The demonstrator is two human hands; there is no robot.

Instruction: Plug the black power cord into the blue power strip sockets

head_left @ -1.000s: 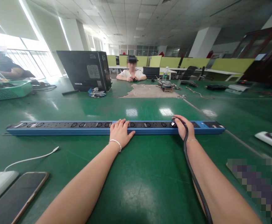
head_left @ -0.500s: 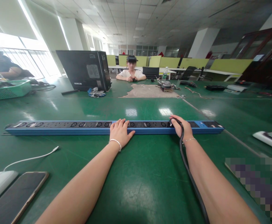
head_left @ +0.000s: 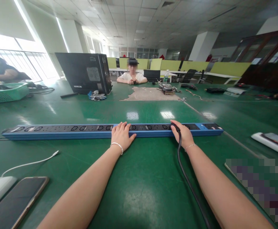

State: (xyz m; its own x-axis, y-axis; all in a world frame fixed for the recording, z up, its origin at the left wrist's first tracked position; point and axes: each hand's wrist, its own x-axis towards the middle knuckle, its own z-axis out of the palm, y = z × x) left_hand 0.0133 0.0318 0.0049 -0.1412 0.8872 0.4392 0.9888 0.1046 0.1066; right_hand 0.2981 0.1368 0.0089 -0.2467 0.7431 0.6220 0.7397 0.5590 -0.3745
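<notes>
A long blue power strip [head_left: 64, 135] with a black socket face lies across the green table in front of me. My left hand [head_left: 121, 135] rests flat on its middle, fingers over the top and thumb apart along the near side. Further right, my right hand [head_left: 183, 135] is closed around the black plug [head_left: 175, 127] of a power cord [head_left: 185, 175]. The plug is at the sockets on the right part of the strip; whether it sits fully in one is hidden by my fingers. The cord runs down toward me, beside my right forearm.
At the lower left lie a phone [head_left: 17, 203], a white device [head_left: 0, 189] and a white cable [head_left: 31, 163]. A black computer case [head_left: 81, 74], gloves [head_left: 96, 95] and a green basket [head_left: 7, 93] stand farther back. Another person [head_left: 132, 76] sits opposite. A white device [head_left: 272, 144] lies right.
My right hand has turned slightly over the plug, and the cord now hangs farther left, clear of the wrist. My left hand stays on the strip. The whole view has shifted a little.
</notes>
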